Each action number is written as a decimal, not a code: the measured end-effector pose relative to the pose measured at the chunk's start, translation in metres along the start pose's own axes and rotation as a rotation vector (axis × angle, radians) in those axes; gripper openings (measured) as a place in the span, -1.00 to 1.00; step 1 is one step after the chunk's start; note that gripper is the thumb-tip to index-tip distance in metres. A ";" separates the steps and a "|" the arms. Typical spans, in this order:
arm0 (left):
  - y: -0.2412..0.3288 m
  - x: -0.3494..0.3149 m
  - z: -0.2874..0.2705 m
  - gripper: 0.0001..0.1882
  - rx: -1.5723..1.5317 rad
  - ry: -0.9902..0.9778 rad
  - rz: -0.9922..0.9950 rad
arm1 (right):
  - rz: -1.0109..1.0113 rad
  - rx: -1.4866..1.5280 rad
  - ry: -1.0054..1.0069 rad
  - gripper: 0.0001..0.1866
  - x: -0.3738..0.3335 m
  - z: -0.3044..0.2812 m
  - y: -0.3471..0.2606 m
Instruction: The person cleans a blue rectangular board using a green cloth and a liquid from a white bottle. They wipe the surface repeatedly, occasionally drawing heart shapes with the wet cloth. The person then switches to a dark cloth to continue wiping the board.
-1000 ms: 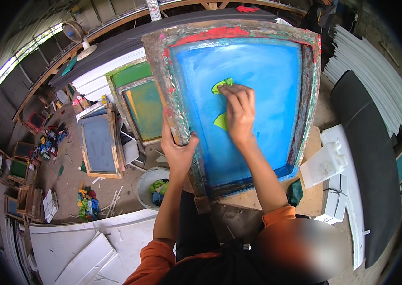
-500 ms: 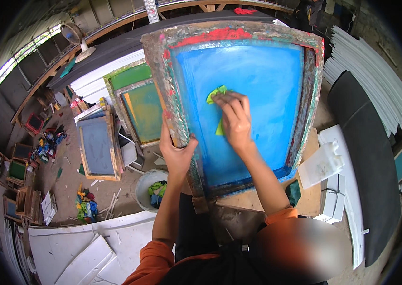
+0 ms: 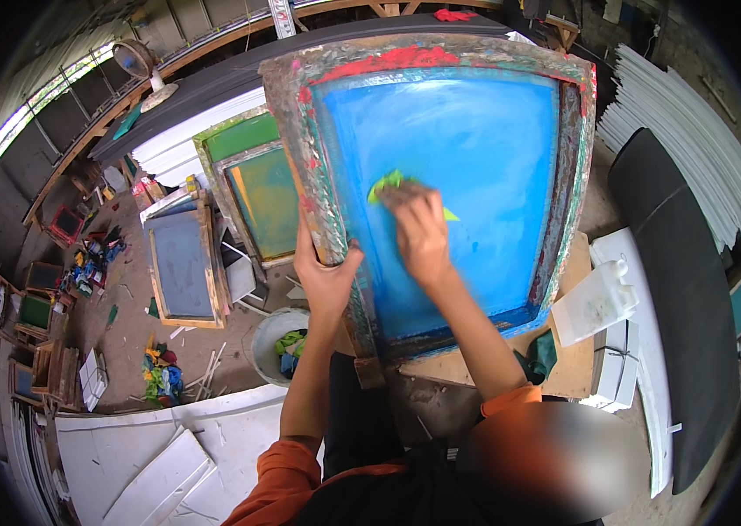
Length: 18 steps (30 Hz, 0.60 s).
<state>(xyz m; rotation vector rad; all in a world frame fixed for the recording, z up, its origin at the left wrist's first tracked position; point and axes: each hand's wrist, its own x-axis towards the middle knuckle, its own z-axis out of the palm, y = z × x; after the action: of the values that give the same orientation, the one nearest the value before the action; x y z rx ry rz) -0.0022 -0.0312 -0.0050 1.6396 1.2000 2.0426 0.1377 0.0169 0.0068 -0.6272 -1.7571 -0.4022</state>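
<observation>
A large blue screen-printing frame (image 3: 484, 158) stands tilted up in front of me, its wooden border crusted with red, green and grey paint. My left hand (image 3: 326, 272) grips the left side of that border, thumb on the front and fingers around the outer edge. Against the left-middle of the blue mesh, my right hand (image 3: 418, 228) presses a yellow-green cloth (image 3: 386, 184); motion blurs its fingers a little. Part of the cloth sticks out on either side of the hand. Paler streaks show across the upper mesh.
Behind on the left lean a green-yellow screen (image 3: 265, 206) and a grey screen (image 3: 179, 263). A bucket of rags (image 3: 267, 351) stands by my left forearm. To the right are a translucent jug (image 3: 594, 307), a black sheet (image 3: 681, 263) and stacked white sheets (image 3: 686, 149).
My right hand has slid the cloth slightly left and down over the blue mesh. My left hand keeps its hold on the border.
</observation>
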 end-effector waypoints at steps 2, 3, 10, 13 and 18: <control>0.000 0.000 0.001 -0.21 -0.055 -0.011 -0.061 | 0.006 0.021 -0.066 -0.62 -0.032 -0.005 -0.009; 0.001 0.000 0.001 -0.21 -0.057 -0.019 -0.067 | 0.006 0.042 -0.098 -0.63 -0.052 -0.008 -0.013; 0.003 0.001 0.001 -0.21 -0.025 -0.011 -0.056 | 0.004 0.051 -0.084 -0.64 -0.011 -0.012 0.000; 0.005 -0.001 0.001 -0.20 -0.028 -0.016 -0.064 | 0.040 0.003 0.061 -0.64 0.008 -0.001 0.008; 0.001 0.000 0.002 -0.28 -0.047 -0.016 -0.065 | 0.031 0.124 -0.069 -0.63 -0.046 0.002 -0.021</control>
<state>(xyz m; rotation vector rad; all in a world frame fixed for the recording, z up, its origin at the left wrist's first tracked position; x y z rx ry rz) -0.0001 -0.0308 -0.0040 1.5725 1.1749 1.9991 0.1322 -0.0079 -0.0370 -0.5844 -1.8203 -0.2507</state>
